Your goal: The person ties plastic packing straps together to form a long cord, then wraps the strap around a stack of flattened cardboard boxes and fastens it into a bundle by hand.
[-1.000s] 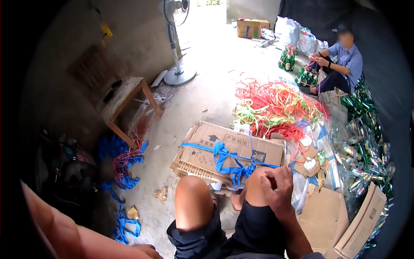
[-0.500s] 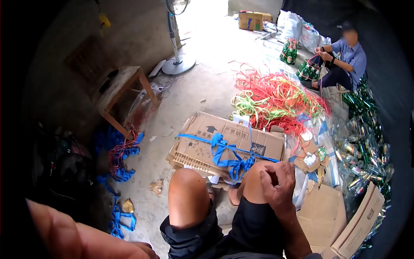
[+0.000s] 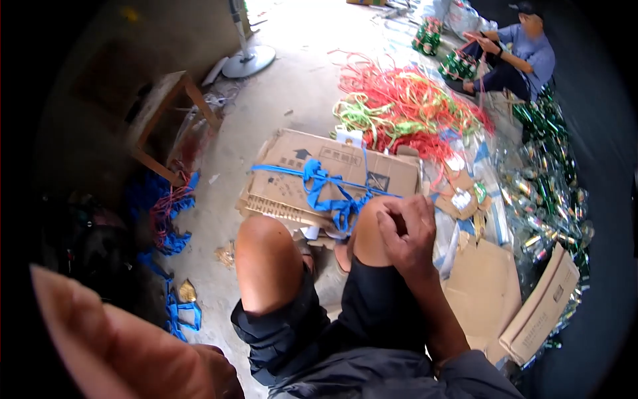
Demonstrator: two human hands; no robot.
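Note:
My right hand (image 3: 409,233) rests on my right knee (image 3: 369,233), its fingers loosely bent and the thumb apart, holding nothing. Large and close to the camera at the lower left is my left hand (image 3: 139,346). Its fingers look stretched out and nothing shows in them, though part of it is cut off by the frame edge. In front of my knees lies a stack of flattened cardboard boxes (image 3: 279,149), bound with a blue strap (image 3: 312,176) knotted on top. Neither hand touches the bundle.
Tangled red and green straps (image 3: 399,106) lie beyond the bundle. Glass bottles (image 3: 538,179) and loose cardboard (image 3: 482,279) are on the right. Blue straps (image 3: 156,213), a wooden stool (image 3: 156,113) and a fan base (image 3: 249,61) stand left. A seated person (image 3: 525,56) handles strapped green bottles (image 3: 458,65).
The view has tilted downward and shifted slightly right, so the scene sits higher in the frame. More of my left hand shows. My right hand stays on the knee.

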